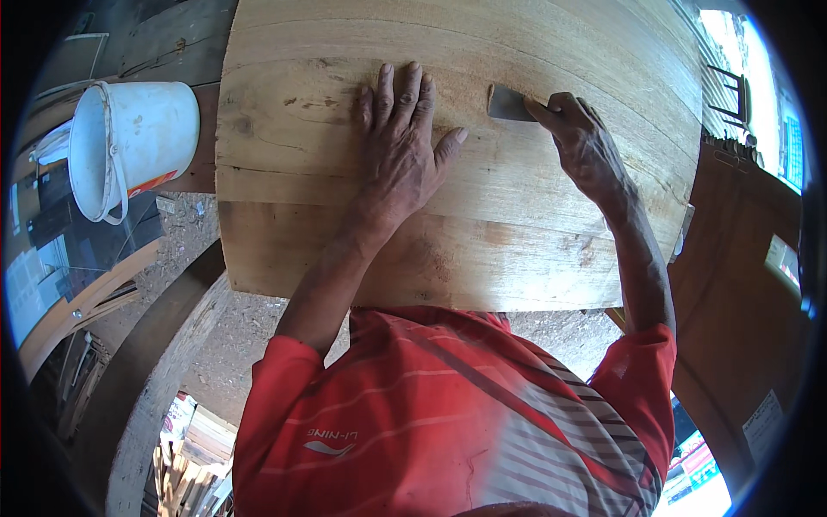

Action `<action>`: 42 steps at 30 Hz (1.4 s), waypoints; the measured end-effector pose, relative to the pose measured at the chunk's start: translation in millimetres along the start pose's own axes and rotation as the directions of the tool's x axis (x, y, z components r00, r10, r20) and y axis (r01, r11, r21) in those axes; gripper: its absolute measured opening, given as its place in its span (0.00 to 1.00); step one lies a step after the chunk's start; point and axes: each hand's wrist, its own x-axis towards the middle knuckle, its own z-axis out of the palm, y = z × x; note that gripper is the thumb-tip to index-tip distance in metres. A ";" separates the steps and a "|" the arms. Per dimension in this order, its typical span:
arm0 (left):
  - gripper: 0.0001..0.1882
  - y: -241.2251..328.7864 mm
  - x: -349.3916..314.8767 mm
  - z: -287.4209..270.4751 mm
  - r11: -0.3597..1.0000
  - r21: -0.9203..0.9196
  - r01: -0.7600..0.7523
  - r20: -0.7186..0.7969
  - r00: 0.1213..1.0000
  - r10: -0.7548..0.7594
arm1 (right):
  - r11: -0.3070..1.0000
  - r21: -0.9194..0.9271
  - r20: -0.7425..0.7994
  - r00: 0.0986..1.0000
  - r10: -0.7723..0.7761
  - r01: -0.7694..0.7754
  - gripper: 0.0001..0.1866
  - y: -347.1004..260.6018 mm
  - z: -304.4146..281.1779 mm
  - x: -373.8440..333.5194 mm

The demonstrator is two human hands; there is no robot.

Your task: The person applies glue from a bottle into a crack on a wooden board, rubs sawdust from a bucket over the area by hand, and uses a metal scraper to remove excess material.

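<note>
A wide wooden panel (517, 189) of joined boards spreads in front of me, with dark knots, cracks and filled-looking patches on its face. My left hand (405, 138) lies flat on it near the middle, fingers stretched out and thumb apart, holding nothing. To the right, my right hand (581, 142) grips a putty knife (510, 103), a flat dark blade pointing left. Its blade lies at the panel's surface, and a thin brownish line of material shows along its edge. The handle is hidden inside my fingers.
A white bucket (146, 129) with a handle lies tilted at the left, beside the panel. Below it is a dark glossy surface (103, 224). A curved wooden piece (164, 362) and wood scraps (185, 457) are at lower left. A brown board (732, 284) stands at the right.
</note>
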 end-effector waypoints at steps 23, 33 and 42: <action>0.40 -8.6 -1.0 -6.7 0.996 -0.087 -0.028 -0.055 0.998 0.024 | 0.994 0.097 -0.060 0.997 -0.042 0.048 0.20 -53.2 20.9 47.4; 0.29 -74.8 -58.0 -69.7 0.972 -0.191 0.136 -0.324 0.926 -0.194 | 0.947 0.315 -0.235 0.972 0.020 0.057 0.18 -99.0 32.4 105.4; 0.23 -111.8 -80.5 -60.4 0.948 -0.235 0.214 -0.387 0.874 -0.293 | 0.961 0.231 -0.308 0.948 -0.078 0.154 0.16 -121.4 48.9 143.8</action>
